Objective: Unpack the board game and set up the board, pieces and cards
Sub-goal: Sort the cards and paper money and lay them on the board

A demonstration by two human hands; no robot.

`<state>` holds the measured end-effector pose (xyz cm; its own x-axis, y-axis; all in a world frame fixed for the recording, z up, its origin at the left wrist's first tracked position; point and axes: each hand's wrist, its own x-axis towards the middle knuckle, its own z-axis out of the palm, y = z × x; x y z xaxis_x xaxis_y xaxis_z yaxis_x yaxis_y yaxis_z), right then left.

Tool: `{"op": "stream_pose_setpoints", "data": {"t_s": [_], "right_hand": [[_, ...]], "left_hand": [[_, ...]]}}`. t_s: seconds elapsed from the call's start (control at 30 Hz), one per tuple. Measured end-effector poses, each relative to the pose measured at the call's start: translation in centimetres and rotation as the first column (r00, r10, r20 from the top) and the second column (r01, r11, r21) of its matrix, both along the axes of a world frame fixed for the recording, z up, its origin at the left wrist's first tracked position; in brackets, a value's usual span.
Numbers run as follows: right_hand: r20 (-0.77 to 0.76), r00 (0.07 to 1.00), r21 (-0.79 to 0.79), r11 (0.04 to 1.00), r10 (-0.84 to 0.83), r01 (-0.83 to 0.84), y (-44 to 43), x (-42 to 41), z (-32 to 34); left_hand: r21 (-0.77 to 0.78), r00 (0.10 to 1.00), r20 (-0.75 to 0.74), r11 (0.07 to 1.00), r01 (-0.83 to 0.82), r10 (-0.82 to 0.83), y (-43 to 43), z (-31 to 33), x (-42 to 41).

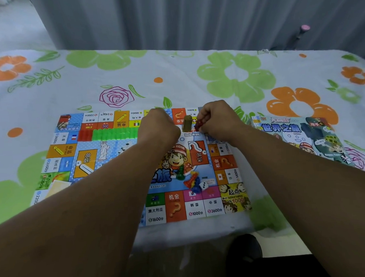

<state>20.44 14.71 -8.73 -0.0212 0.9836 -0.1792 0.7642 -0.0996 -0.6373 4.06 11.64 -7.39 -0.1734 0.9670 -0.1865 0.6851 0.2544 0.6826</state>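
Observation:
The paper game board [120, 162] lies flat on the flowered tablecloth. Along its far side runs a row of red houses [85, 135] and green houses [114, 134]. My left hand [158, 126] is curled at the right end of that row; what it holds is hidden. My right hand [216, 121] pinches a small red piece [199, 124] just right of an upright olive-brown piece [186, 123]. Several coloured pawns [190, 180] and a white die [204, 185] lie near the board's middle. A pale card stack [57, 186] sits at the board's left, partly behind my arm.
The game's box lid [300, 137] lies on the cloth right of the board. The table's near edge [192, 232] runs just below the board. A grey curtain hangs behind the table, with a pink-tipped rod [304, 28] at the back right.

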Motion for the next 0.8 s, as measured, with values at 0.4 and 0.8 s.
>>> {"op": "stream_pose_setpoints", "data": {"t_s": [0.4, 0.8], "right_hand": [[0.054, 0.998, 0.014, 0.999, 0.037, -0.038, 0.27, -0.24, -0.23], [0.085, 0.996, -0.003, 0.999, 0.033, -0.033, 0.2, -0.53, -0.08]], "left_hand": [[-0.009, 1.0, -0.003, 1.0, 0.011, -0.011, -0.07, 0.07, -0.24], [0.004, 1.0, 0.013, 1.0, 0.003, -0.003, 0.01, 0.09, -0.56]]}}
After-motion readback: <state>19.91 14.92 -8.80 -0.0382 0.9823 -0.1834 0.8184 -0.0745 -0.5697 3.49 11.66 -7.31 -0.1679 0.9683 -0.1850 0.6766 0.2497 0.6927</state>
